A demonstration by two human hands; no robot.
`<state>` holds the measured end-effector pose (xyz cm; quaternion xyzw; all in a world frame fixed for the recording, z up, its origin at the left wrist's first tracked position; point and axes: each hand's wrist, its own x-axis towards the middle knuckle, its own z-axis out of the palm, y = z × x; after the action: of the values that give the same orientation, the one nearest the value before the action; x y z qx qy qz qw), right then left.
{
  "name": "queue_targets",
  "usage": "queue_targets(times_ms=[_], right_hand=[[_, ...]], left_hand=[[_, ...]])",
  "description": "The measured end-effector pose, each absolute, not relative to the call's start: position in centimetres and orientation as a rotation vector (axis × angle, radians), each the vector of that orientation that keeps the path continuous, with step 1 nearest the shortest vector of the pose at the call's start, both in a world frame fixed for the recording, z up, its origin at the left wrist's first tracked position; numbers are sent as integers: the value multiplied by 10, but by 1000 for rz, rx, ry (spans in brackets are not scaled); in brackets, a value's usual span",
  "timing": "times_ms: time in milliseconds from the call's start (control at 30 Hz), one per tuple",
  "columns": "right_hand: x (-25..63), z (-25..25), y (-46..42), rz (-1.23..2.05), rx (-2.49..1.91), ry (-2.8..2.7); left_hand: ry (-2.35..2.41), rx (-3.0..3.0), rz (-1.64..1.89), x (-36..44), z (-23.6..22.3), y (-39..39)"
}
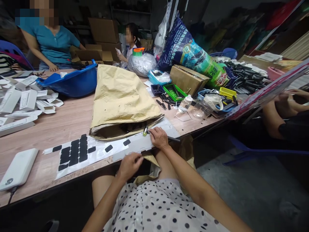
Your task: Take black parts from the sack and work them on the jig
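My right hand (158,138) is closed round the dark handle of a small hammer (145,130), whose yellowish metal head points left. Under that hand lies a flat grey-white board (137,145) along the table's front edge. My left hand (129,166) is at the edge, left of the right one, with fingers curled together; what they pinch, if anything, is hidden. A white sheet with black rounded stickers (74,151) lies to the left. Just beyond the hands, a big tan paper sack (120,103) has its mouth facing me, with dark items inside.
Left are a white power bank (19,169), piled white boxes (27,100) and a blue basin (72,80). Right are a green tray (174,92), a clear bottle (185,103), a cardboard box (188,79) and many black parts (251,77). Other people sit across and at right.
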<state>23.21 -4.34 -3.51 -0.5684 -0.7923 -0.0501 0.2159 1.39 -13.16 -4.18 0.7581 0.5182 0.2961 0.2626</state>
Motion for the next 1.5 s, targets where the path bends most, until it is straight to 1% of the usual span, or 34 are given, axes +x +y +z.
queue_targets(times_ms=[33,100,200,267,333,500,700,833,967,1167,1367,1500], right_hand=[[232,-35,-43,-138,-1577,-2195],[232,-34,-43,-131,-1571,-2196],[232,-34,-43,-116,-1560,-2201],[232,-35,-43,-112,-1558,-2202],[231,-35,-43,-112,-1558,-2202],[230,-34,-45,-102,-1565,-2195],[229,-32,-45,-90,-1594,-2193],[229,-30,-45,-78,-1601,-2193],[228,-29,-45,-81,-1600,-2189],[230,-31,-44,-87,-1597,-2187],[232,-28,-47,12,-1563,-2146],[214,-23,-65,135,-1411,-2034]], left_hand=[[1489,2058,904,9,-30,-115],[1706,2077,955,-3,-10,-79],[1920,2115,761,-21,-1,-31],[1951,2152,580,-29,-6,-10],[1959,2161,482,-33,-14,-1],[1994,2122,540,-36,-16,-9],[1755,2227,788,-28,-5,-40],[1577,2225,755,-16,-12,-55],[1523,2176,722,-10,-24,-60],[1493,2083,833,-16,-34,-60],[1482,2013,861,-14,-35,-60],[1522,1977,849,-10,-33,-60]])
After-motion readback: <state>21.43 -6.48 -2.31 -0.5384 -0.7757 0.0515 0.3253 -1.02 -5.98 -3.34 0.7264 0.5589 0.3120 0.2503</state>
